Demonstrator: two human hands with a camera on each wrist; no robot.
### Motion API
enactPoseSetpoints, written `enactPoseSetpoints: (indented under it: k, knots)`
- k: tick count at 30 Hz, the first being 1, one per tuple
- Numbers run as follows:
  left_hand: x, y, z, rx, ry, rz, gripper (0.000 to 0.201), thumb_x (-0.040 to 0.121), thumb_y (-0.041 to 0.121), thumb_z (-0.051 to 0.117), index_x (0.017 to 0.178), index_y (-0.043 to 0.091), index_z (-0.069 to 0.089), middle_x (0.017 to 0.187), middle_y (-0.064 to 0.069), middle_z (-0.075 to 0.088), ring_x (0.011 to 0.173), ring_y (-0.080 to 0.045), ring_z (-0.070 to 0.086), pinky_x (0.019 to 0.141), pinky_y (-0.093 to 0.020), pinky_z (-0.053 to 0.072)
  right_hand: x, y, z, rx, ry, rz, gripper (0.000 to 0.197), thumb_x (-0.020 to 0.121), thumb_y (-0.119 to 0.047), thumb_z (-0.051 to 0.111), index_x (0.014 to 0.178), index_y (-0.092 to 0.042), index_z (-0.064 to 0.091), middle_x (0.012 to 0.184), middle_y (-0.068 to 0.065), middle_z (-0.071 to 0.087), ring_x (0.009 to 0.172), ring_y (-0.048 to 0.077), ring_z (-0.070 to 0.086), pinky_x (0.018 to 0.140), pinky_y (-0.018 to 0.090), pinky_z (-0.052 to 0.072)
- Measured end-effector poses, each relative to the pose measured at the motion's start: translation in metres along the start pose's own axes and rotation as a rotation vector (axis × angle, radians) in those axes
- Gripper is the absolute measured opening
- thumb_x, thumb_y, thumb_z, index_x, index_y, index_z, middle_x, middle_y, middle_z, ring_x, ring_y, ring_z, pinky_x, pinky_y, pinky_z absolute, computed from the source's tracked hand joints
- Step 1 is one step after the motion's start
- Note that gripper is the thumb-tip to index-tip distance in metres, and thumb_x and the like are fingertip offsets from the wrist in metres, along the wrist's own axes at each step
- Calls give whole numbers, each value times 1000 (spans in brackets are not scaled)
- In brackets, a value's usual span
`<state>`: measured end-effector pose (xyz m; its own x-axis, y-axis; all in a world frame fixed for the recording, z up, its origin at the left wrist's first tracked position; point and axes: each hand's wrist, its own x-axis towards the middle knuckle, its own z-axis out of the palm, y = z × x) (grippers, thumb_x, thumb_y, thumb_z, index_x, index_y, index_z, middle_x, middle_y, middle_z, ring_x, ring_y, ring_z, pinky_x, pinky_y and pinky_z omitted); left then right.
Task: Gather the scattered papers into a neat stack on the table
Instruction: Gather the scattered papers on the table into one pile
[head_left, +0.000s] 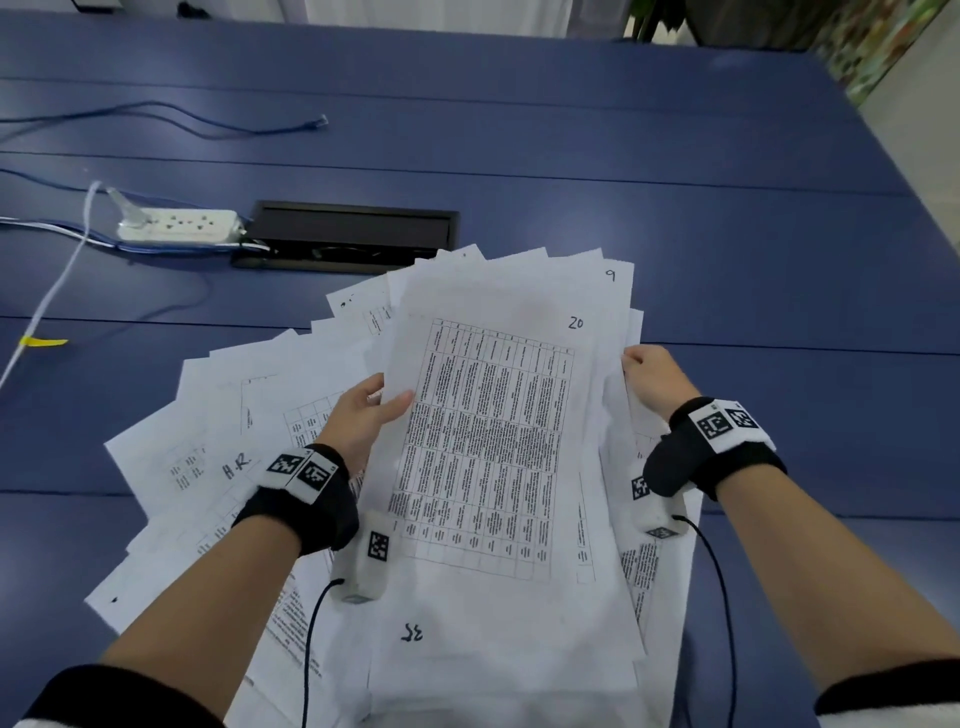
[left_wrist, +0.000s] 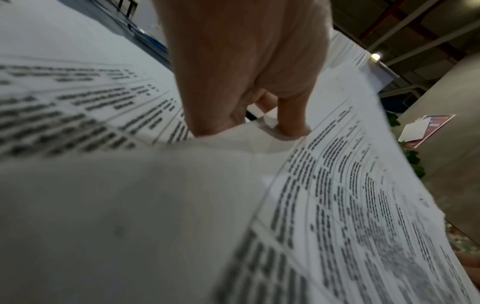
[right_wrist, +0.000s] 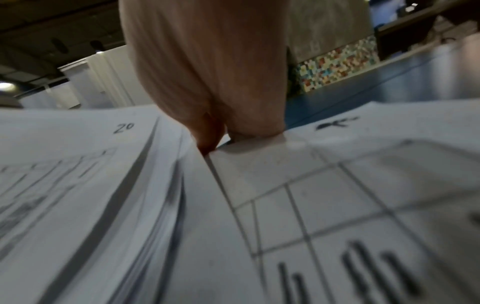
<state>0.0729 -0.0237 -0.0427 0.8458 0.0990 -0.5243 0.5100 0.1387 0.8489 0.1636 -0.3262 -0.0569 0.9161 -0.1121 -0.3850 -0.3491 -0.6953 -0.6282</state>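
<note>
Papers (head_left: 395, 467) are spread in a loose fan on the table (head_left: 675, 156), just on the near side of the cable box (head_left: 353, 236), with the far corners of the sheets reaching almost to its near edge. A bundle (head_left: 498, 441) of them, topped by a sheet marked 20, is held between both hands over the fan. The left hand (head_left: 366, 415) pinches the bundle's left edge, thumb on top; in the left wrist view the fingers (left_wrist: 291, 115) are seen curled under the paper. The right hand (head_left: 655, 376) grips the right edge, the sheets clamped between thumb and fingers in the right wrist view.

The bundle is judged uneven: its far corners are staggered, so sheets could slip out if it is tilted or tapped square too soon. Sheets lying under the left forearm, well to the left of the box's near edge, could be dragged or creased as the arms are moved. Loose sheets near the table's front edge could be pushed off. The power strip (head_left: 176, 226), just left of the box, and its cords could snag sheets slid that way.
</note>
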Motion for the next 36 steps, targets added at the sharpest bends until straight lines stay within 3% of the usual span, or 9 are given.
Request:
enactPoseSetpoints:
  k: [3,5,10,15,20,23,25,32,36]
  knots:
    - [8,-9,-2,11,18,22,78,69,40,77,134,10,46,135,-12,54,128,-31,47,109,-52,34,0,0,7,-51,-62,-38,28,90,-4,36,86,2,63,91,11,63,86,27,56,82,36,48]
    - [4,-8,3,-10,24,26,53,83,22,67,131,10,48,131,-11,57,124,-30,51,109,-50,35,-1,2,11,-67,-94,-75,29,90,-12,41,99,-7,68,110,11,67,106,32,58,96,49,45]
    - [-2,-12,-2,26,96,66,27,89,6,57,114,14,55,114,-11,62,107,-27,59,103,-46,42,-14,7,5,-117,-174,-116,27,86,-42,50,106,-35,66,118,-13,66,115,17,56,105,51,35]
    - [-5,-22,-23,78,207,109,33,88,4,58,119,8,49,123,-18,59,109,-30,59,97,-41,45,-33,27,-15,-217,-106,11,38,73,-28,72,103,-23,49,83,-17,51,86,16,55,90,39,43]
    - [-17,-22,-34,33,202,135,59,89,1,54,140,16,29,134,-9,49,116,-24,52,101,-36,39,-39,34,-24,-113,-151,21,12,75,-2,71,74,-13,66,69,4,61,59,15,54,52,21,45]
    - [-21,-23,-36,5,178,118,70,91,1,51,147,19,13,134,5,34,120,-11,38,101,-25,29,-41,29,-5,263,-44,50,12,81,4,65,80,-8,63,87,14,63,70,19,58,53,17,51]
    - [-20,-23,-40,8,142,94,75,90,2,53,148,19,9,144,0,34,126,-16,40,107,-32,29,-39,24,12,338,40,39,9,81,2,66,84,-7,65,88,13,63,68,16,58,55,17,50]
    - [-17,-20,-37,211,54,7,62,88,9,59,141,13,27,139,-7,47,126,-26,47,109,-47,36,-34,-9,40,353,100,25,18,83,-16,66,98,-6,66,94,6,65,83,18,58,73,26,46]
    - [-18,-25,-38,184,88,-5,49,90,9,56,135,11,37,135,-13,52,123,-30,51,107,-50,38,-54,-8,27,128,-24,61,23,89,-31,57,101,-11,57,99,4,57,88,21,55,80,34,48]
